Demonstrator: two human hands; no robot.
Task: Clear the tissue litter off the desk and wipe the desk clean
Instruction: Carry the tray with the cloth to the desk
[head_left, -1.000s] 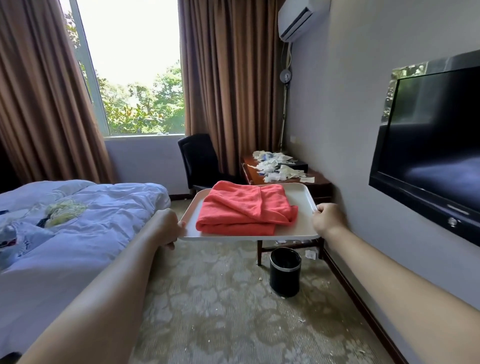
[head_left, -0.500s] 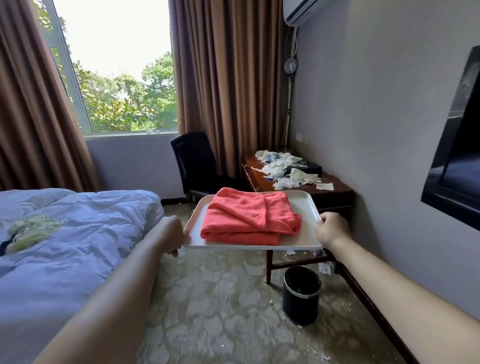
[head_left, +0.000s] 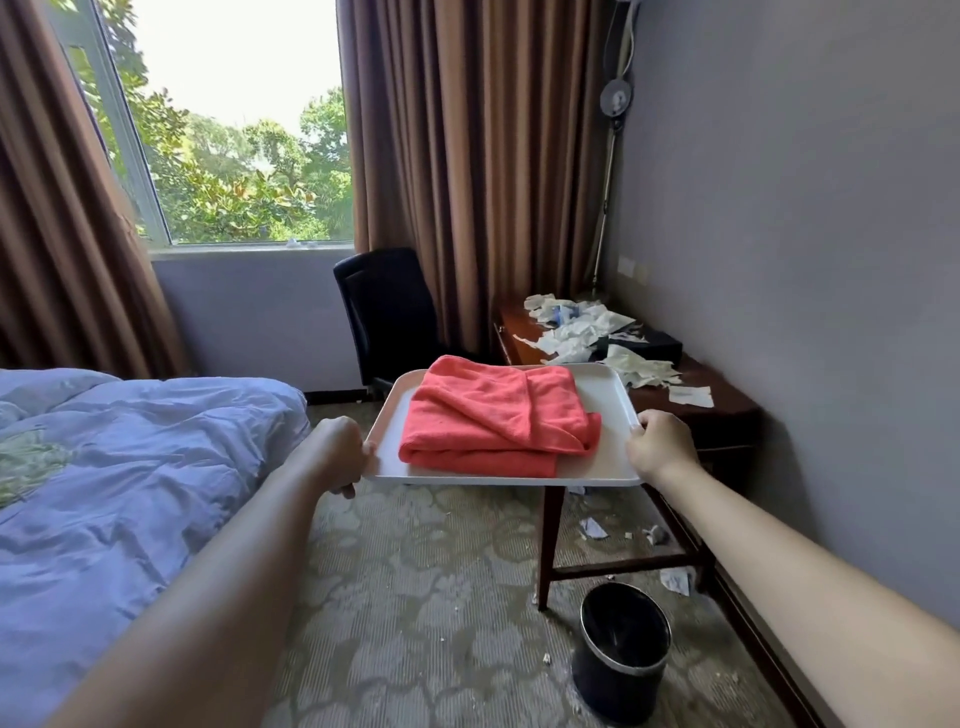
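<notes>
The left hand (head_left: 343, 457) and right hand (head_left: 658, 447) each grasp a side rim of the white tray (head_left: 608, 405), held level in mid-air and carrying the folded red towel (head_left: 493, 421). Tissue litter (head_left: 576, 332) covers the worktop (head_left: 711, 410), far right by the wall.

Risks:
- Tilting the tray may slide the towel off.
- Setting the tray onto the litter may push scraps to the floor, missing the black bin (head_left: 623, 649).
</notes>
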